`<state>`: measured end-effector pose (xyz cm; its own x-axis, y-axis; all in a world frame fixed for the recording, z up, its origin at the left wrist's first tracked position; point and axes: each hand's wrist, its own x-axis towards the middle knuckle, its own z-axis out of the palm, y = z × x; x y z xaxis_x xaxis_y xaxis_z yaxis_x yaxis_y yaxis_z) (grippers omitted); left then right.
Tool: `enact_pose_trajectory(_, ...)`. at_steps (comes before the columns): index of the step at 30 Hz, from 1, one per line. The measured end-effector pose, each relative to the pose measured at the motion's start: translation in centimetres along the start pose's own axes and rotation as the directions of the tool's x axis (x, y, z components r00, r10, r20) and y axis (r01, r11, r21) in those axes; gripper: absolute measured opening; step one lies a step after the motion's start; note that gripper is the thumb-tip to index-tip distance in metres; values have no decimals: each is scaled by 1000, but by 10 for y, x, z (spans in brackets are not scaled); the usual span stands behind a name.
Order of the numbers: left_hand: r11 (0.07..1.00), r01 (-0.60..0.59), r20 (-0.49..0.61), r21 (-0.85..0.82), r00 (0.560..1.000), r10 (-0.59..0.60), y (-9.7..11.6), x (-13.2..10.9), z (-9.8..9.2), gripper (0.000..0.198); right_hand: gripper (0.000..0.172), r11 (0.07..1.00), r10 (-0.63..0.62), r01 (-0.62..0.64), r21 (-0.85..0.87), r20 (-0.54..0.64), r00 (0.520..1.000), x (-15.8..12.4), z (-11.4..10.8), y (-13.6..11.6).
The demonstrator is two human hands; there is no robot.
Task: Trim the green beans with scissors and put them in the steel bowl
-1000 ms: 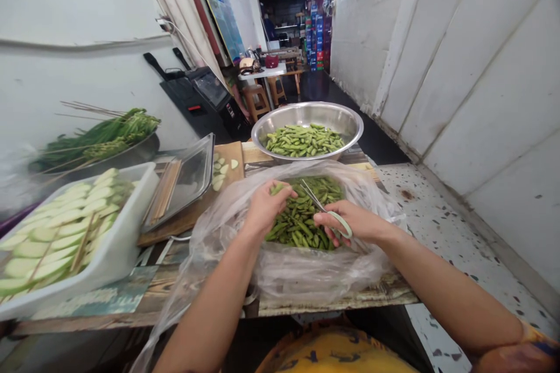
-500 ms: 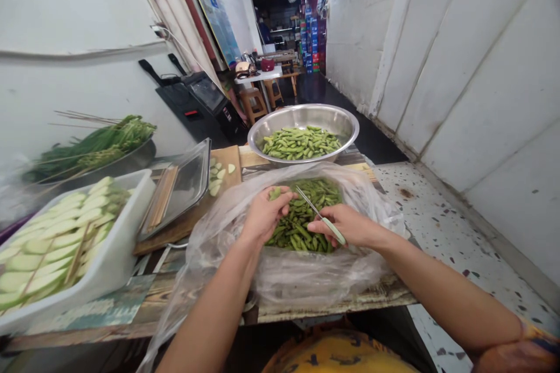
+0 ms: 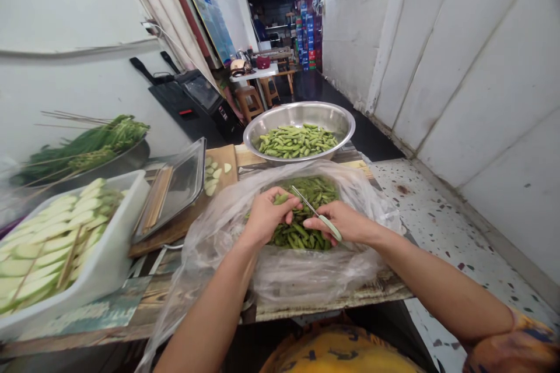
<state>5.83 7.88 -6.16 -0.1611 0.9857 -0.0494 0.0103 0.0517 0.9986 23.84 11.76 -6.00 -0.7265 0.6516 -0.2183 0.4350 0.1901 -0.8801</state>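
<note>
My left hand (image 3: pixel 269 215) is closed on a green edamame pod (image 3: pixel 280 199), pinched between thumb and fingers. In my right hand (image 3: pixel 339 222) are scissors (image 3: pixel 329 227) with a pale green handle, their metal blades pointing up and left toward the left hand. Both hands hover over a clear plastic bag (image 3: pixel 306 282) whose mouth lies spread around a heap of edamame pods (image 3: pixel 300 238). Just beyond the bag stands a wide steel bowl (image 3: pixel 342 122), with more pods (image 3: pixel 297 141) inside it.
On the left, a white tub (image 3: pixel 126 215) holds skewered pale green slices. Behind it sits a bowl of leafy greens (image 3: pixel 107 143). A metal tray (image 3: pixel 184 189) with wooden sticks leans on a cutting board (image 3: pixel 230 157) bearing cut slices. A tiled floor (image 3: pixel 455 245) lies to the right.
The whole view has shifted slightly to the left. My left hand and the pod sit a little closer to the scissor blades; both hands keep their holds.
</note>
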Motion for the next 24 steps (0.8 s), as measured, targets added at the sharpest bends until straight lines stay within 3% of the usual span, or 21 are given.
enact_pose_trajectory(3, 999, 39, -19, -36, 999, -40, 5, 2, -10, 27, 49, 997, 10, -10, 72, -4, 1000, 0, 0, -1)
enact_pose_trajectory(7, 942, 110, -16, -317, 993, -121, 12, 7, -30, 33, 46, 987, 23, -20, 157, -13, 1000, 3, -2, -1)
enact_pose_trajectory(10, 920, 104, -30, -378, 992, -125, 13, 9, -39, 22, 44, 984, 17, -14, 175, -15, 1000, 4, -4, 1)
enact_pose_trajectory(12, 975, 103, -90, -196, 988, -122, 11, 9, -40, 26, 43, 984, 11, -8, 175, -14, 1000, 5, -5, 3)
enact_pose_trajectory(14, 987, 42, -193, 158, 981, -10, 5, 10, -40, 31, 42, 986, 2, -1, 169, -8, 1000, 5, -5, 4)
enact_pose_trajectory(16, 841, -20, -220, 540, 962, 164, -2, 12, -40, 27, 41, 988, -4, 5, 154, -5, 1000, 6, -5, 6)
enact_pose_trajectory(18, 621, 0, -180, 784, 957, 227, -10, 15, -40, 23, 40, 992, -3, 4, 128, -7, 1000, 7, -5, 7)
enact_pose_trajectory(19, 534, 35, -172, 845, 962, 210, -14, 16, -40, 22, 40, 994, 0, 0, 112, -5, 1000, 7, -4, 8)
enact_pose_trajectory(21, 446, 90, -183, 891, 969, 169, -17, 19, -41, 22, 40, 997, 7, -8, 82, 7, 1000, 7, -3, 9)
enact_pose_trajectory(24, 498, 64, -178, 865, 967, 184, -17, 20, -40, 20, 40, 999, -2, 0, 50, 35, 999, 7, -2, 10)
